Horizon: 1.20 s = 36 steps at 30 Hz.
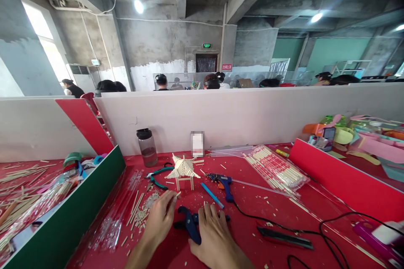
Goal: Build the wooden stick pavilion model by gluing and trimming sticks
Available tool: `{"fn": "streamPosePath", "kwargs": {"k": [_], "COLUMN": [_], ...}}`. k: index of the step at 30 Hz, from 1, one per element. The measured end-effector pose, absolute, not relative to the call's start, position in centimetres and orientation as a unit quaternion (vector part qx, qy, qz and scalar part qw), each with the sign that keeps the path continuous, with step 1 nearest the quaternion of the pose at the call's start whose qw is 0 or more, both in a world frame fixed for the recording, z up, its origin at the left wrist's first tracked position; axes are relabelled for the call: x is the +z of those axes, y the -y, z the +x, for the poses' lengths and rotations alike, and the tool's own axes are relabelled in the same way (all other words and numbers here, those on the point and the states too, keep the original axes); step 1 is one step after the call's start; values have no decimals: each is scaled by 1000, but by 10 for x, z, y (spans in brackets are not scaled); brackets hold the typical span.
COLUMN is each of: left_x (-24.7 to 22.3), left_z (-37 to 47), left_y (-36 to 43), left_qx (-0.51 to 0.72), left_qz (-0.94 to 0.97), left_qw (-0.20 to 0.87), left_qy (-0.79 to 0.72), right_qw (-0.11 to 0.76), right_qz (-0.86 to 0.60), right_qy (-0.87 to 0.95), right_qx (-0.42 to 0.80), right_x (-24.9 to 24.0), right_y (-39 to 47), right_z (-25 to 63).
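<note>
My left hand [164,209] pinches a short wooden stick [178,194] between thumb and fingertips. To its right, my right hand [213,230] lies over a dark blue cutter with a hooked jaw [190,223], fingers curled on its handle. Beyond both hands stands a small pavilion model [183,168] made of wooden sticks, with a peaked roof on thin legs. Cut stick bits [142,217] lie in a heap beside my left hand. A blue glue gun [224,185] and a light blue pen-like stick [212,195] rest beyond my right hand.
Teal-handled pliers [159,176] and a water bottle [147,148] stand back left. Bundled sticks [274,170] lie back right. A black cable [277,227] crosses near a black box-cutter-like tool [284,237]. Green [72,218] and red [344,180] dividers flank the red table; several people sit beyond.
</note>
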<state>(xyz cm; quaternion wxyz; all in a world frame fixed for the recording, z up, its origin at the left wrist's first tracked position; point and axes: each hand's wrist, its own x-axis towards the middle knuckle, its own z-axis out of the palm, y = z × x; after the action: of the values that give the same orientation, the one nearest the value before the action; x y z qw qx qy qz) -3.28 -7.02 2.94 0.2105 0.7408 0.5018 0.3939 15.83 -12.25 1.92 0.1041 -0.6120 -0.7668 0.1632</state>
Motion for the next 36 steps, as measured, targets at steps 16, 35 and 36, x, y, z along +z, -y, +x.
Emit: {"fn": "streamPosePath", "kwargs": {"k": [16, 35, 36], "left_x": [37, 33, 35], "left_z": [-2, 7, 8], "left_y": [86, 76, 74], "left_qx": [397, 360, 362], "left_qz": [705, 709, 707], "left_qw": [413, 455, 460], "left_qy": [-419, -402, -397], "right_qw": [486, 635, 635], "right_qz": [-440, -421, -427], "right_qy": [664, 491, 491], "right_qx": [359, 422, 417], "right_x": [34, 14, 17], "right_y": [91, 78, 77], "right_z": [174, 155, 155]}}
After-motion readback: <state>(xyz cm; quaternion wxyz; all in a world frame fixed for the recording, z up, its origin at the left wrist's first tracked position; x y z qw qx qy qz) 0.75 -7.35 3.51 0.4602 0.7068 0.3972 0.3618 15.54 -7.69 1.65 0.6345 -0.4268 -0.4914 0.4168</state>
